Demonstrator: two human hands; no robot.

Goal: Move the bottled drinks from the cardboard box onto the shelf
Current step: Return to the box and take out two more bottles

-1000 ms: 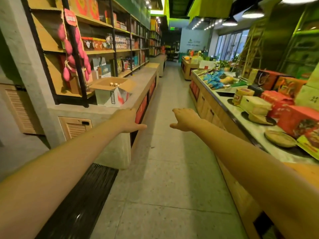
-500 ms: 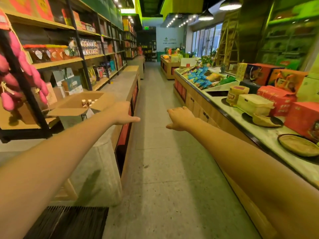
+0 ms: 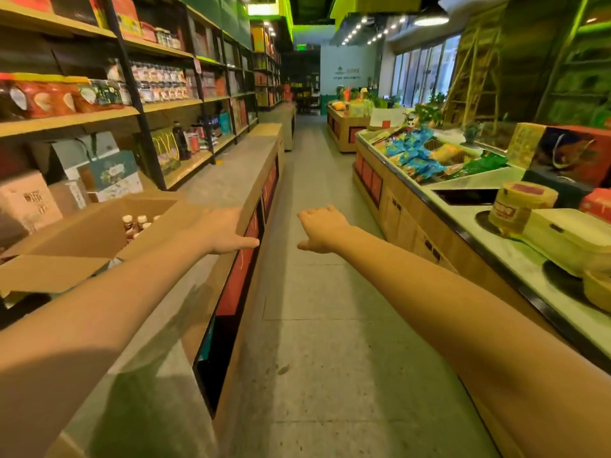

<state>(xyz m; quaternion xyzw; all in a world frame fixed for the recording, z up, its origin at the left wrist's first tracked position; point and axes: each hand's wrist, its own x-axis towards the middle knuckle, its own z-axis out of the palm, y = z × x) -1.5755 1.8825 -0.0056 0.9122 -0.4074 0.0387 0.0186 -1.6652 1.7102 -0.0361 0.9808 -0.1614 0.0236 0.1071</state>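
Both arms stretched fwd, mid-frame. L hand (image 3: 222, 231) flat, fingers straight, empty, above counter (image 3: 228, 170) edge. R hand (image 3: 322, 230) relaxed, empty, above aisle floor. Cardboard box (image 3: 79, 241) open at left-centre on counter w/ bottled drinks (image 3: 136, 225) inside; shelf (image 3: 69, 118) upper left.
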